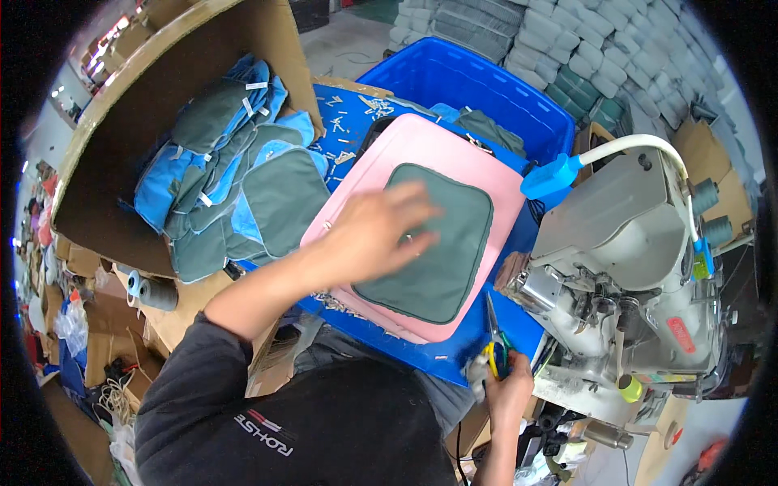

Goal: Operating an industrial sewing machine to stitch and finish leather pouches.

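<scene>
A dark grey-green fabric piece with rounded corners and a stitched edge lies on a pink padded board. Over its left part hovers my left hand, somewhat blurred, fingers apart and holding nothing I can see; whether it touches the cloth I cannot tell. By the table's near right edge, my right hand grips scissors with yellow and green handles, their blades pointing away from me. A whitish bit of material shows beside the handles.
An industrial sewing machine with a white-necked lamp stands on the right. On the left, a large cardboard box holds piled blue and grey-green fabric pieces. A blue bin stands behind. Small scraps litter the blue tabletop.
</scene>
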`<state>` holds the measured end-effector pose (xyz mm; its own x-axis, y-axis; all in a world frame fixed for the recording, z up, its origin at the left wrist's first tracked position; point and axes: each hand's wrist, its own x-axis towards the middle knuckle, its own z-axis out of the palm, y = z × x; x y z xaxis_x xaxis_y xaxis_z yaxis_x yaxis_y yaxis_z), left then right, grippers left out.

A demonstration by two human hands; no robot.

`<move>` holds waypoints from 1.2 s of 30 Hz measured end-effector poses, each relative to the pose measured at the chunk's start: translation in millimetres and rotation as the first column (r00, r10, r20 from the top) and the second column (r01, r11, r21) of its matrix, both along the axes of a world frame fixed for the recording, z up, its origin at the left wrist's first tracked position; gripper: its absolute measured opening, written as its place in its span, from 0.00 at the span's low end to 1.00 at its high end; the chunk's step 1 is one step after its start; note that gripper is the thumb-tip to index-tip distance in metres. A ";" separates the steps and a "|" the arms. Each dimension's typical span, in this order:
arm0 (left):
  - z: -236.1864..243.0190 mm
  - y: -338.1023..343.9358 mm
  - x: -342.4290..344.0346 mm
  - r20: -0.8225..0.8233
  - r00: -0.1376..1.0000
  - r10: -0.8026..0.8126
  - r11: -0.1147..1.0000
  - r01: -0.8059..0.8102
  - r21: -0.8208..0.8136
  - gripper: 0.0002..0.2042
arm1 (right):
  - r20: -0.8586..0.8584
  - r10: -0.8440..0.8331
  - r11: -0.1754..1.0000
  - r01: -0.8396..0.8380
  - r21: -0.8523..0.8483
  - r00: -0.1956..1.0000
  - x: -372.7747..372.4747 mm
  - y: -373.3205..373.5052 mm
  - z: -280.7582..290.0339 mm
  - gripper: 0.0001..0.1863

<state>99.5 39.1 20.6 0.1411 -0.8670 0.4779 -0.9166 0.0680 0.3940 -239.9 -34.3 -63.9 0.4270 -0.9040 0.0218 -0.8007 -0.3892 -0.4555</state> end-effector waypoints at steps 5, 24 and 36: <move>-39.3 -80.3 50.4 0.169 0.985 0.042 0.999 -0.040 -0.010 0.18 | -0.005 0.245 0.951 -0.242 -0.191 0.969 24.0 2.8 27.9 0.17; 90.3 21.1 2.5 -0.390 0.879 -0.276 0.955 0.298 -0.005 0.30 | 0.462 0.545 0.839 -0.459 -0.294 0.700 106.3 9.2 133.8 0.06; 98.8 22.8 -15.8 -0.365 0.792 -0.490 0.872 0.446 -0.203 0.05 | 0.486 0.553 0.832 -0.430 -0.349 0.676 81.4 11.8 156.0 0.06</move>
<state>83.7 62.0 119.4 -0.0752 -0.8256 0.5592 -0.5310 0.5078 0.6784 -158.6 -22.6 92.1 0.6648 -0.5156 0.5406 -0.1014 -0.7792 -0.6186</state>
